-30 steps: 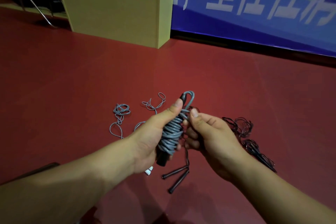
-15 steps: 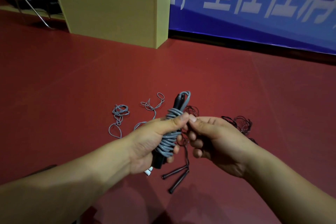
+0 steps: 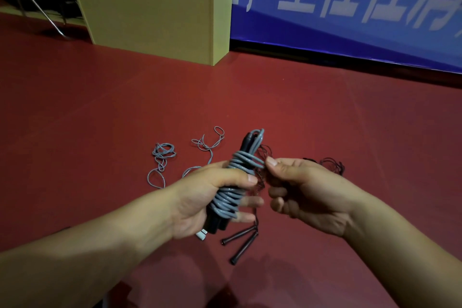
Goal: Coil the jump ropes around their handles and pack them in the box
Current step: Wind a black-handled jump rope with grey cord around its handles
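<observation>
My left hand (image 3: pixel 200 197) grips a grey jump rope (image 3: pixel 232 197) coiled round its two black handles, held upright above the red floor. The handle tips and a rope loop stick out at the top. My right hand (image 3: pixel 302 190) is beside the bundle, its thumb and fingers pinching the grey rope at the upper wraps. A second grey rope (image 3: pixel 162 157) lies loose and tangled on the floor to the left. A thin black rope (image 3: pixel 332 165) lies tangled behind my right hand, and its two dark handles (image 3: pixel 241 242) rest on the floor below the bundle.
A large tan box-like cabinet (image 3: pixel 155 7) stands at the back left on the floor. A blue banner (image 3: pixel 350 7) with white characters runs along the back right. Metal chair legs (image 3: pixel 37 7) show at the far left.
My left thumb has slid down the coil, uncovering the upper wraps. My right hand's pinch has stayed at the top of the coil while the bundle tilted slightly.
</observation>
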